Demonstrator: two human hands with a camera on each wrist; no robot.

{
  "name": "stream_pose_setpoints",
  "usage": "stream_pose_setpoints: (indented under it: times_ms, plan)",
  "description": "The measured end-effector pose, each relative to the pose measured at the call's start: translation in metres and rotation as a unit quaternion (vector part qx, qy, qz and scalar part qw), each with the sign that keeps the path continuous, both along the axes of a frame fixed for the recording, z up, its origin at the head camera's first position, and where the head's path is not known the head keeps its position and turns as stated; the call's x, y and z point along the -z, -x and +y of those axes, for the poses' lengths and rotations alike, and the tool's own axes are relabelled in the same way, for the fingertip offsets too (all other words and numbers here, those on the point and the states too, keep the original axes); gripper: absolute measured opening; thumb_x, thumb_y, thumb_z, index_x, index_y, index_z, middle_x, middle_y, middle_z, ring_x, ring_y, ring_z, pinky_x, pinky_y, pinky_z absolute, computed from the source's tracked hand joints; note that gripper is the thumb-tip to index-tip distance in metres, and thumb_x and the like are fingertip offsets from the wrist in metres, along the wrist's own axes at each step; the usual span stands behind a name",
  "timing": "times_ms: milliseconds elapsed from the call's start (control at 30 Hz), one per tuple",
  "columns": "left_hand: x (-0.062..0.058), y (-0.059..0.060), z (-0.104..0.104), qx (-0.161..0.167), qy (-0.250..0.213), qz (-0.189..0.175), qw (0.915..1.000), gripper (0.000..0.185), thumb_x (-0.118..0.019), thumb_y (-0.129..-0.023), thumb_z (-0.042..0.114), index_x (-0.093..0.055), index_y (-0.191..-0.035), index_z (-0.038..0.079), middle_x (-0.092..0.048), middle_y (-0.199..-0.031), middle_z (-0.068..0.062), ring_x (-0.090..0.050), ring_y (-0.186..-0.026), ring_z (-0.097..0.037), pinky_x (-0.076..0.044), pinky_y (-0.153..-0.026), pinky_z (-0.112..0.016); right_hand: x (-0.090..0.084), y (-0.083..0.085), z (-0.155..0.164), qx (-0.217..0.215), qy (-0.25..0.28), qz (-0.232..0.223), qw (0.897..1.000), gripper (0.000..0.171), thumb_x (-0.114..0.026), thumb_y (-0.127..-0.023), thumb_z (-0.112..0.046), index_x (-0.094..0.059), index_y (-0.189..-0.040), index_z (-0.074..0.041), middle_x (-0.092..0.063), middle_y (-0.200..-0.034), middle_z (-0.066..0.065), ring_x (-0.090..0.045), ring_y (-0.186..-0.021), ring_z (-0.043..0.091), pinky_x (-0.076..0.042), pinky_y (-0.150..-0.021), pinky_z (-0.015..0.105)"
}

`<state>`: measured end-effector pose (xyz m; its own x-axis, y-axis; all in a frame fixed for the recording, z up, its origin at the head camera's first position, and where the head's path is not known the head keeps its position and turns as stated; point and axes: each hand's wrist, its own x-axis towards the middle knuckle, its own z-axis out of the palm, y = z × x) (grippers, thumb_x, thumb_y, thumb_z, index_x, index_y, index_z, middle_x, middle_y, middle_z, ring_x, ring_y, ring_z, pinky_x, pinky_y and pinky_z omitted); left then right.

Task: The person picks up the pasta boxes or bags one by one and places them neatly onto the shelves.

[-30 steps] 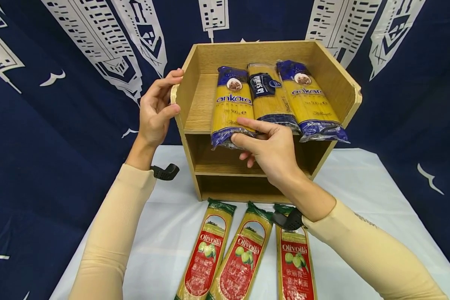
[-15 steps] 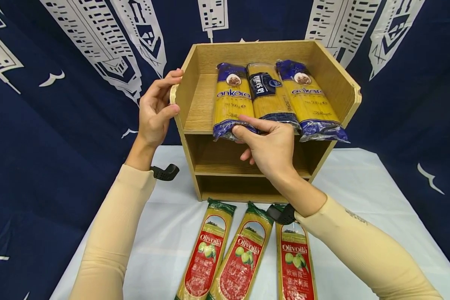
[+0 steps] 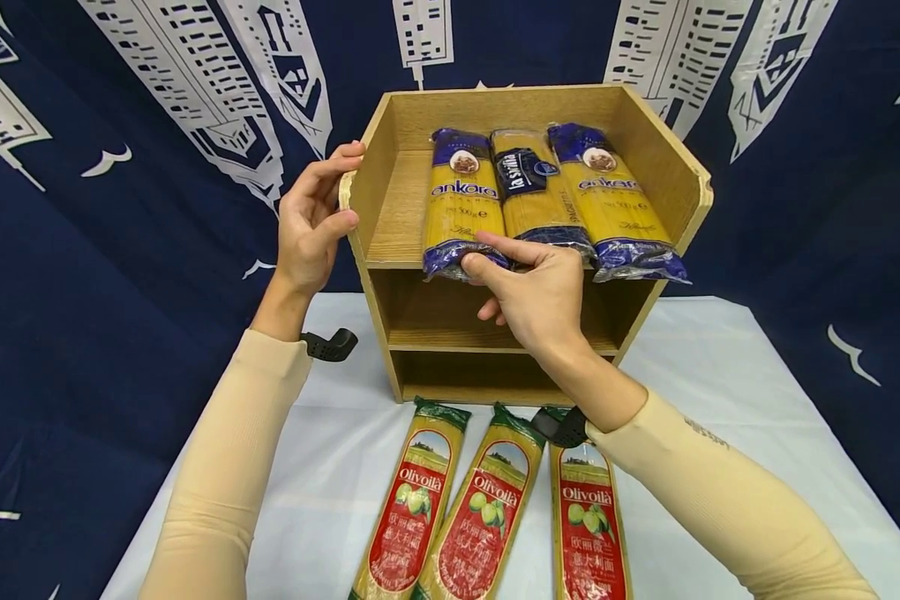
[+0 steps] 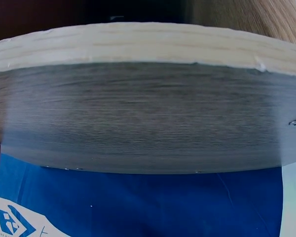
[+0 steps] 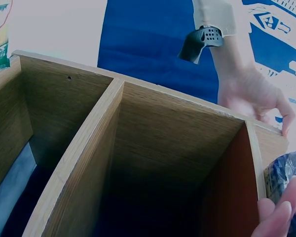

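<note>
My left hand (image 3: 311,212) grips the left side panel of a wooden shelf (image 3: 375,179), thumb by its front edge and fingers higher up. On the shelf's top level lies a yellow and blue Ankara pasta pack (image 3: 461,196). My right hand (image 3: 543,287) pinches this pack's near end, thumb and forefinger at the blue wrapper, other fingers curled lower. In the right wrist view, its fingertips (image 5: 281,210) are against the crinkled blue end. To the right lie a La Sicilia spaghetti pack (image 3: 532,196) and a second Ankara pack (image 3: 618,204).
Three red and green Olivoilà pasta packs, left (image 3: 412,508), middle (image 3: 480,517) and right (image 3: 591,533), lie on the white tablecloth (image 3: 315,467) before the shelf. Lower compartments (image 3: 487,312) open toward me. A dark blue printed curtain (image 3: 157,225) hangs behind.
The left Ankara pack has slid back and slightly up onto the top level, my right hand moving with it. My left hand stays on the side panel. The view has shifted slightly.
</note>
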<state>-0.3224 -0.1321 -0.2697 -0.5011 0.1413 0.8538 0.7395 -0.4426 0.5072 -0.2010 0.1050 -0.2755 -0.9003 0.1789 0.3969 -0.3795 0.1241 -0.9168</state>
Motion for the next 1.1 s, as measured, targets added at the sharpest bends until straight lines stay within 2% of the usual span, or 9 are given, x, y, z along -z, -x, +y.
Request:
stream_pose_setpoints:
  times_ms: [133,233,333,433,500,667,767,933,1100]
  plan:
    - [0.003,0.0,0.0,0.001,0.005,-0.01,0.9999,0.045,-0.074,-0.077,0.012,-0.068,-0.119,-0.001,-0.058,-0.137,-0.02,-0.043,-0.14,-0.034,-0.027,-0.12,-0.047,0.001,-0.003,0.003,-0.019,-0.015,-0.009,1.0,0.035,-0.083,-0.086,-0.019,-0.077,-0.12,-0.013,-0.077,-0.098,0.008,-0.065,-0.044,0.024,-0.052,-0.04,0.033]
    - [0.004,-0.001,0.0,0.0,0.008,-0.018,0.9998,0.045,-0.074,-0.076,0.011,-0.068,-0.119,0.0,-0.058,-0.138,-0.019,-0.043,-0.14,-0.034,-0.028,-0.12,-0.046,0.004,-0.007,0.007,-0.045,-0.029,-0.021,0.998,0.041,-0.082,-0.087,-0.016,-0.073,-0.127,-0.015,-0.075,-0.087,0.015,-0.067,-0.048,0.026,-0.053,-0.042,0.032]
    - [0.005,-0.001,0.0,-0.002,0.011,-0.022,0.9997,0.045,-0.074,-0.076,0.011,-0.068,-0.12,0.0,-0.058,-0.139,-0.019,-0.044,-0.14,-0.033,-0.028,-0.12,-0.045,0.003,-0.013,0.012,-0.081,-0.04,-0.045,0.995,0.05,-0.081,-0.087,-0.014,-0.068,-0.135,-0.021,-0.072,-0.081,0.018,-0.069,-0.055,0.029,-0.055,-0.045,0.033]
    - [0.004,-0.001,0.0,-0.002,0.01,-0.019,0.9998,0.046,-0.076,-0.076,0.012,-0.068,-0.119,0.0,-0.058,-0.138,-0.019,-0.044,-0.14,-0.033,-0.029,-0.12,-0.045,0.001,-0.021,0.019,-0.117,-0.049,-0.069,0.99,0.059,-0.081,-0.087,-0.014,-0.062,-0.141,-0.028,-0.072,-0.086,0.019,-0.072,-0.065,0.032,-0.057,-0.049,0.035]
    - [0.004,-0.001,0.0,-0.001,0.008,-0.016,0.9998,0.046,-0.077,-0.076,0.014,-0.068,-0.12,-0.001,-0.058,-0.138,-0.02,-0.044,-0.14,-0.034,-0.029,-0.12,-0.045,-0.001,-0.026,0.025,-0.133,-0.054,-0.078,0.987,0.063,-0.082,-0.086,-0.015,-0.059,-0.144,-0.029,-0.071,-0.099,0.017,-0.073,-0.072,0.031,-0.059,-0.054,0.036]
    - [0.002,-0.001,-0.001,-0.001,0.002,-0.011,0.9999,0.047,-0.078,-0.077,0.015,-0.068,-0.119,-0.001,-0.058,-0.137,-0.02,-0.044,-0.14,-0.034,-0.029,-0.119,-0.046,-0.005,-0.037,0.038,-0.161,-0.062,-0.082,0.982,0.068,-0.082,-0.085,-0.014,-0.056,-0.147,-0.025,-0.059,-0.128,0.009,-0.073,-0.082,0.026,-0.062,-0.067,0.038]
    - [0.001,-0.002,0.0,0.0,-0.001,-0.01,0.9999,0.046,-0.078,-0.077,0.015,-0.068,-0.119,-0.001,-0.058,-0.137,-0.021,-0.044,-0.139,-0.034,-0.029,-0.119,-0.046,-0.006,-0.042,0.043,-0.18,-0.061,-0.078,0.979,0.068,-0.081,-0.085,-0.009,-0.056,-0.147,-0.021,-0.059,-0.133,0.008,-0.073,-0.083,0.026,-0.062,-0.07,0.037]
    - [0.0,-0.002,0.001,0.001,0.0,-0.013,0.9999,0.046,-0.078,-0.076,0.015,-0.068,-0.119,-0.001,-0.059,-0.137,-0.019,-0.044,-0.14,-0.034,-0.028,-0.12,-0.046,-0.006,-0.055,0.053,-0.212,-0.049,-0.063,0.974,0.068,-0.079,-0.083,0.002,-0.056,-0.146,-0.009,-0.06,-0.135,0.014,-0.073,-0.088,0.027,-0.06,-0.07,0.034]
    - [-0.001,-0.004,0.001,0.002,-0.004,-0.014,0.9999,0.046,-0.077,-0.076,0.013,-0.068,-0.118,-0.001,-0.059,-0.137,-0.02,-0.044,-0.14,-0.034,-0.029,-0.119,-0.046,-0.005,-0.07,0.064,-0.216,-0.054,-0.064,0.973,0.065,-0.081,-0.082,0.002,-0.057,-0.142,-0.005,-0.06,-0.135,0.014,-0.071,-0.096,0.033,-0.061,-0.078,0.035]
